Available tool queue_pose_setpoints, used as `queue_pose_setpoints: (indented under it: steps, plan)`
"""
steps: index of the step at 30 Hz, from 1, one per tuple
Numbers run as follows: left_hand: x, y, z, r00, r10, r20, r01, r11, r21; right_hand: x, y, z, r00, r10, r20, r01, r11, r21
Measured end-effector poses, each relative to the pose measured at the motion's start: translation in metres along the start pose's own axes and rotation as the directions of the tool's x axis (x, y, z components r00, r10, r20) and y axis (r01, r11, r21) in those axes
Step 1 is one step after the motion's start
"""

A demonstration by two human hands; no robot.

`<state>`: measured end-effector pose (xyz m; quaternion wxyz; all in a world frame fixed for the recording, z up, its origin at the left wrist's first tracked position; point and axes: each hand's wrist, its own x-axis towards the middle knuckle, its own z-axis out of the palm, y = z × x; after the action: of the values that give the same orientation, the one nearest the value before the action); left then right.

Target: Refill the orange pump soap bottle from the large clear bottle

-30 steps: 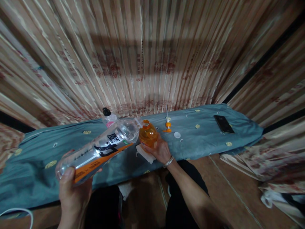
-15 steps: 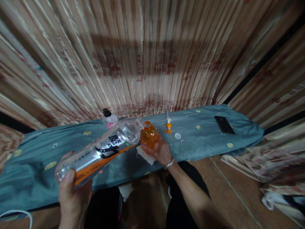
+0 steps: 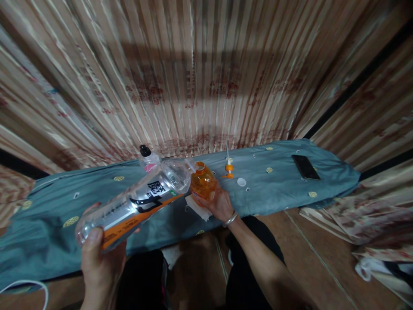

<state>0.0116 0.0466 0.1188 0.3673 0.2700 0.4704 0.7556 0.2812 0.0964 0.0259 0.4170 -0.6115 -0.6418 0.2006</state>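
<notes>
A large clear plastic bottle (image 3: 135, 202) with a silver and orange label is gripped near its base by my left hand (image 3: 101, 254). It tilts, its neck pointing right and up to the mouth of an orange translucent bottle (image 3: 204, 183). My right hand (image 3: 219, 202) wraps around that orange bottle, which has no cap on. Whether the two mouths touch, I cannot tell. Under the orange bottle lies a white tissue (image 3: 199, 209). An orange pump top (image 3: 229, 169) with a pale tube lies to the right, near a white round disc (image 3: 241, 182).
A clear bottle with a black cap (image 3: 148, 158) stands at the back. A dark phone (image 3: 305, 167) lies on the right of the green cloth (image 3: 277, 189). Striped curtains (image 3: 206, 64) hang behind and beside. A white cable (image 3: 32, 282) curls at the lower left.
Both hands keep hold of their bottles in nearly the same pose. The view has shifted very slightly.
</notes>
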Motion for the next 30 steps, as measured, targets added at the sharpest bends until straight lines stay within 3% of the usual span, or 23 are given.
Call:
queue_pose_setpoints:
  steps: [11, 17, 30]
  plan:
    - [0.0001, -0.0023, -0.0046, 0.998, 0.048, 0.033, -0.048, 0.999, 0.008, 0.0, 0.0035, 0.0046, 1.0, -0.016, -0.015, 0.016, 1.0, -0.013]
    - [-0.0005, -0.0001, -0.0078, 0.999, -0.006, 0.032, 0.005, 1.0, 0.025, -0.0002, 0.002, 0.0037, 1.0, -0.012, -0.015, 0.011, 1.0, -0.004]
    - [-0.0001, -0.0023, -0.0017, 0.999, 0.02, 0.032, -0.02, 1.0, -0.008, 0.0011, -0.0027, 0.0003, 1.0, 0.011, -0.011, -0.011, 1.0, -0.014]
